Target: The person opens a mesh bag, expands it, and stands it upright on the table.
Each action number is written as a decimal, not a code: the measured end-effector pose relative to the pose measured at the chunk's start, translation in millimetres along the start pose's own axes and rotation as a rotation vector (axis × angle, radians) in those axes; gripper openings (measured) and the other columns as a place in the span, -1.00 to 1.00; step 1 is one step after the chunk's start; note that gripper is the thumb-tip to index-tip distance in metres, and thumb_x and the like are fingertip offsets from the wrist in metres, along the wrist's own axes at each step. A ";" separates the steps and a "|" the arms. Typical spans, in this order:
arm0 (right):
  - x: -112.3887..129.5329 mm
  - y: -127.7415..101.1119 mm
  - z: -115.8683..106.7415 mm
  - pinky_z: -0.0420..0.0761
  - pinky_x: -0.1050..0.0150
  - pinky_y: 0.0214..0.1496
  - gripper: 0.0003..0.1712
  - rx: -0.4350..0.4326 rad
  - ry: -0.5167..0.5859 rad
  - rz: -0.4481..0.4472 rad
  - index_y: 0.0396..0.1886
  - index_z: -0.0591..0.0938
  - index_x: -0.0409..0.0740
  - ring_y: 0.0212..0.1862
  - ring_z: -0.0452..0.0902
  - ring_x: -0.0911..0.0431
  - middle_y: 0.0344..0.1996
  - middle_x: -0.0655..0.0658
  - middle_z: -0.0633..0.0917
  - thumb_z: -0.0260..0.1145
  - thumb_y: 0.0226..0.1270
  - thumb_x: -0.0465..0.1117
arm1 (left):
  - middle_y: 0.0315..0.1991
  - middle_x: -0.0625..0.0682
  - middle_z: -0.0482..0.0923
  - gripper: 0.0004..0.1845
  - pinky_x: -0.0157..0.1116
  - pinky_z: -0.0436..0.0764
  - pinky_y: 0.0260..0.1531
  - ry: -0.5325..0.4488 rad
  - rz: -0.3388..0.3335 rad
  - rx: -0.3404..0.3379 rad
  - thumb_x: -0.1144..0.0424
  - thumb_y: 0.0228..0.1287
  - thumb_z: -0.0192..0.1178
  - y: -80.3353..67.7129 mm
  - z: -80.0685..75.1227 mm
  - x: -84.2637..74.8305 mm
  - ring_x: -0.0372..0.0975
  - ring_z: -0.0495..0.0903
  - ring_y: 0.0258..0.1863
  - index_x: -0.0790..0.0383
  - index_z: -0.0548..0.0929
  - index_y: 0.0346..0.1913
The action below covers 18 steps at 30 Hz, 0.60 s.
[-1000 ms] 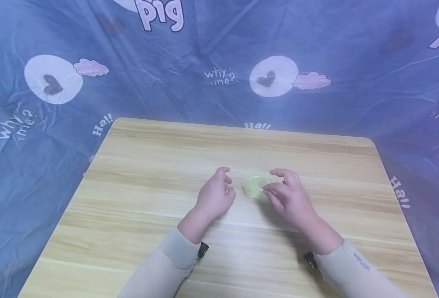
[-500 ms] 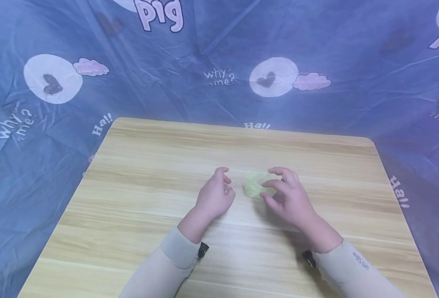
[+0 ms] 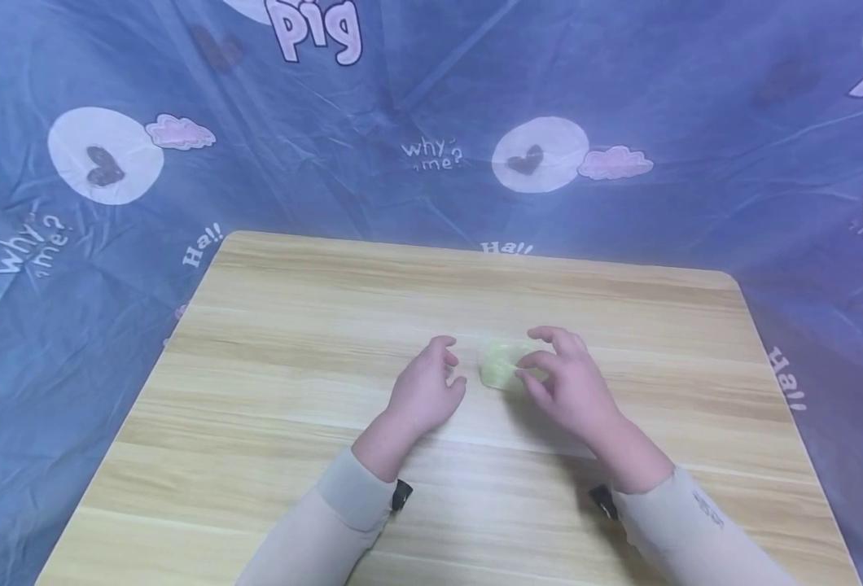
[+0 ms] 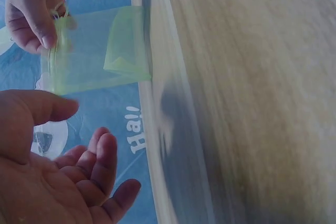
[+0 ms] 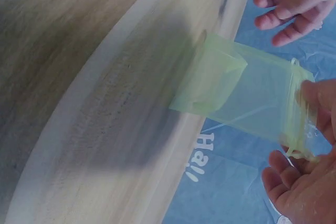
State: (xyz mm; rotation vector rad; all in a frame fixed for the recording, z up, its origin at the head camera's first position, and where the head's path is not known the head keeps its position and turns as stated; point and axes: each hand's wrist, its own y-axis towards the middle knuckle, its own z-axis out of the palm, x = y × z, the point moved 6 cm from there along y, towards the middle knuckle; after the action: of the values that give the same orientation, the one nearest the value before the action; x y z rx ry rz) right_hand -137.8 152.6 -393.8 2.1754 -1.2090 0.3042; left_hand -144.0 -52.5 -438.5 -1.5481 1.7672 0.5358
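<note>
while the right hand (image 3: pixel 574 389) pinches the green mesh pouch (image 3: pixel 503 366) by its top edge, pouch at its ten o'clock, left hand (image 3: pixel 426 389) relaxed and spread, just beside at pouch's eight o'clock, on the wooden table (image 3: pixel 270 407)

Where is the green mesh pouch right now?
In the head view, the green mesh pouch stands on the wooden table at centre, pinched by the right hand, just right of the left hand.

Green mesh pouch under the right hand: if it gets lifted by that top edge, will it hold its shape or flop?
Likely floppy: the green mesh pouch is sheer and its lower end already bends where it meets the table. Probably very light, since the right hand holds it by a pinch at one edge. It seems unlikely to roll; a push would probably crumple it.
</note>
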 end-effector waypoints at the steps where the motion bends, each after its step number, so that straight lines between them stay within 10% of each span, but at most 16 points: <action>1: 0.9 -0.6 -0.2 0.54 -0.29 0.15 -0.87 0.012 -0.008 -0.001 -0.30 0.80 -0.19 0.14 0.51 -0.37 0.19 -0.37 0.62 0.57 0.14 -0.39 | 0.16 0.06 0.65 -0.37 -0.03 0.67 0.04 0.015 0.001 0.013 0.25 0.45 0.30 -0.2 1.4 0.3 -0.05 0.68 0.13 0.29 0.38 0.50; 11: 9.1 2.3 -17.5 0.54 -0.30 0.24 -0.90 -0.026 0.080 0.010 -0.30 0.78 -0.23 0.19 0.55 -0.37 0.16 -0.36 0.66 0.53 0.21 -0.43 | 0.23 0.03 0.64 -0.38 -0.05 0.63 0.16 0.032 0.042 0.050 0.24 0.42 0.38 -2.5 5.0 -1.3 -0.08 0.66 0.18 0.22 0.46 0.48; 18: 5.9 10.7 -58.4 0.58 0.40 0.20 -0.88 -0.213 0.502 0.140 -0.35 0.70 -0.43 0.12 0.65 0.04 0.00 -0.21 0.77 0.31 0.28 -0.64 | 0.24 0.05 0.67 -0.27 -0.05 0.63 0.19 -0.189 0.240 0.013 0.30 0.30 0.50 -8.3 -1.0 -23.2 -0.14 0.69 0.12 0.21 0.45 0.49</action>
State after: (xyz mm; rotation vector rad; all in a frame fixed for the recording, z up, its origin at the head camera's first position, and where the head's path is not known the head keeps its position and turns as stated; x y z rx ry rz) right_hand -137.8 180.6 -341.1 1.6967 -1.0489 0.7000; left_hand -135.6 -39.2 -419.5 -1.2388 1.8145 0.7599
